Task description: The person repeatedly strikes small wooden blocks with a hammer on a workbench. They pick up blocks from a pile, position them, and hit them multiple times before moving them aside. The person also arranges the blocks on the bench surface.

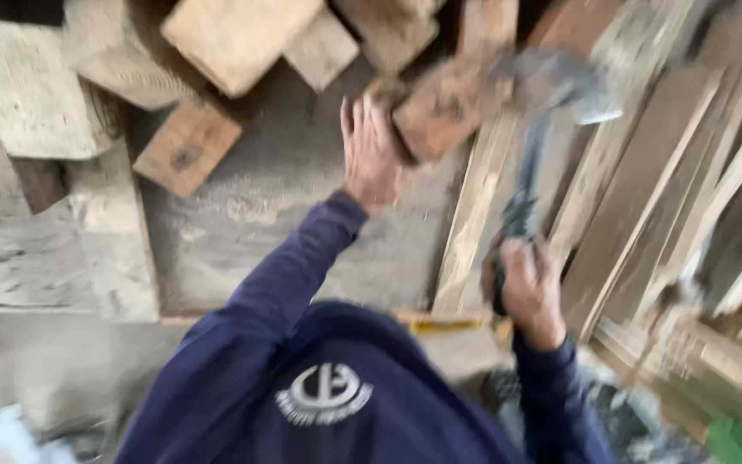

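A big heap of wooden blocks (36, 103) lies all around on the left and at the top, pale and rough. Long wooden planks (646, 198) lean side by side on the right. Between them is a bare patch of dusty grey floor (285, 206).

A person in a dark blue top (302, 387) stands over it all, with both arms stretched forward.

The hammer (530, 146) is dark, with a long handle and a grey metal head up near the planks. The right hand (530, 292) is clenched tight around the bottom of the handle, so the hammer stands up and leans a little to the right.

A small brown wooden block (444, 107) sits tilted at the top, just left of the hammer head. The left hand (373, 159) has its fingers spread open and its edge touches the block's lower left side. The picture is blurry, so I cannot tell if the hand grips the block or only rests against it.

A thin yellow strip (444, 325) lies low down between the two arms.
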